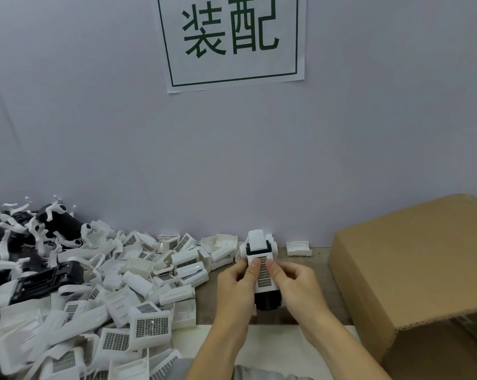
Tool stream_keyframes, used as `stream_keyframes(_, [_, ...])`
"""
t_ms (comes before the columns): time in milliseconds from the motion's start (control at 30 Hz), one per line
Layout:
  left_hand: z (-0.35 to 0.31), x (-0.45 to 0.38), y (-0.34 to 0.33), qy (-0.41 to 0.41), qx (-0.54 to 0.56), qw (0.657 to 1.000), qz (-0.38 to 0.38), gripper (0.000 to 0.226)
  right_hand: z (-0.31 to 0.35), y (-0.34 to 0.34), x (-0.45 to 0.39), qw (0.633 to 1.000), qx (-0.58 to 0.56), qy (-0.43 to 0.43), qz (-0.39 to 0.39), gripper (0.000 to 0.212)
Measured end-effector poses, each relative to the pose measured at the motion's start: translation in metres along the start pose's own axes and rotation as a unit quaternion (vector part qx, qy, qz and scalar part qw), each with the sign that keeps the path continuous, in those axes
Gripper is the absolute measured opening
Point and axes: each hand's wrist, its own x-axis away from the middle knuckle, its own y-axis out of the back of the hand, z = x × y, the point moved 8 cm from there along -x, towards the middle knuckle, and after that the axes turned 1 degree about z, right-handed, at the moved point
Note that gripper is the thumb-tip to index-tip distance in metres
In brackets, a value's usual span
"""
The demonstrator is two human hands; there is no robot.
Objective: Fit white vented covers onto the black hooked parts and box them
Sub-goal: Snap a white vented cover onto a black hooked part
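Between my two hands sits the work: my left hand [236, 283] and right hand [295, 282] both grip a black hooked part [267, 298], thumbs pressing a white vented cover [263, 272] down onto it. Seating looks incomplete; I judge even thumb pressure along both cover edges is needed, keeping off the mesh, until it sits flush. Left of the part lies a heap of loose covers [127, 283], crowding close, with unfitted black parts [40, 281] farther left. Right of the part stands the cardboard box [412, 270], its flap partly over the opening, which could hinder boxing. Behind the part, one stray cover [299, 248] lies by the wall.
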Motion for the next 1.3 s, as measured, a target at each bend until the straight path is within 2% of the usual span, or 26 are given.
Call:
stream_keyframes(133, [0.006, -0.001, -0.003, 0.030, 0.031, 0.999, 0.023, 0.026, 0.000, 0.000, 0.002, 0.999, -0.031, 0.004, -0.014, 0.030])
stream_keyframes(267, [0.008, 0.001, -0.011, 0.035, -0.016, 0.997, 0.073, 0.024, 0.002, 0.008, 0.001, 0.996, -0.082, 0.019, -0.036, 0.019])
stream_keyframes(367, [0.008, 0.001, -0.006, 0.026, -0.082, 0.996, 0.039, 0.027, 0.003, 0.004, 0.003, 0.999, -0.044, 0.027, -0.014, 0.013])
stream_keyframes(533, [-0.004, 0.001, -0.001, -0.031, -0.167, 0.986, -0.006, 0.031, 0.010, 0.000, 0.001, 0.999, -0.002, 0.049, -0.007, 0.024])
stream_keyframes(633, [-0.006, 0.002, 0.002, -0.025, -0.117, 0.993, -0.022, 0.030, 0.013, -0.002, 0.003, 0.998, -0.010, 0.061, -0.003, 0.018])
stream_keyframes(767, [-0.004, 0.004, -0.002, 0.005, -0.020, 1.000, 0.004, 0.031, 0.009, -0.004, 0.004, 0.998, -0.032, 0.046, 0.008, 0.016])
stream_keyframes(1000, [-0.014, 0.005, 0.005, -0.053, -0.125, 0.990, -0.035, 0.031, 0.010, -0.002, 0.001, 0.999, -0.024, 0.045, 0.007, 0.012])
stream_keyframes(1133, [-0.013, 0.005, 0.006, -0.024, -0.077, 0.996, -0.031, 0.024, 0.010, -0.004, 0.002, 0.998, -0.030, 0.037, 0.030, 0.017])
stream_keyframes(1233, [-0.005, 0.004, 0.011, 0.023, -0.009, 0.998, -0.060, 0.025, 0.009, 0.002, 0.002, 0.998, -0.012, 0.047, -0.028, 0.021])
stream_keyframes(1300, [0.001, 0.006, 0.013, 0.064, 0.038, 0.994, -0.080, 0.036, 0.013, 0.002, 0.003, 0.996, 0.038, 0.074, -0.043, 0.018])
